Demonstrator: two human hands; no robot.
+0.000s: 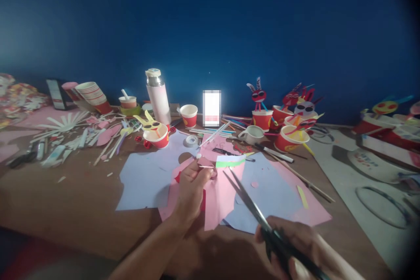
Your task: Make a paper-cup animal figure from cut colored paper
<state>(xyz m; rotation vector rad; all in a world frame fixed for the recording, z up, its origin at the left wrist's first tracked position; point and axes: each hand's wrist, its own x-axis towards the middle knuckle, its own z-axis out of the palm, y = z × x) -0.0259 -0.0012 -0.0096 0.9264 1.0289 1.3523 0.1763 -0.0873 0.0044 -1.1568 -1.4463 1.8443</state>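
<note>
My left hand [192, 183] pinches a small dark pinkish paper piece [205, 162] between thumb and fingers; its exact shape is unclear. A pair of scissors [246, 200] with black handles is in my right hand [295, 240]. Its blades stand slightly apart and point up and left, a short way right of the paper piece. Pink paper sheets [215, 210] lie beneath my left hand, partly covered by it, with bits of red paper beside the wrist. A green and white strip [230, 161] lies just beyond the blade tips.
Behind stand a pink thermos [159, 103], a bunny-eared cup [156, 135], a plain paper cup [189, 116] and a mug [252, 134]. Decorated red cups [262, 120] are at the right. Paper scraps and sticks [111, 144] litter the left. A brush-like stick [305, 179] lies right.
</note>
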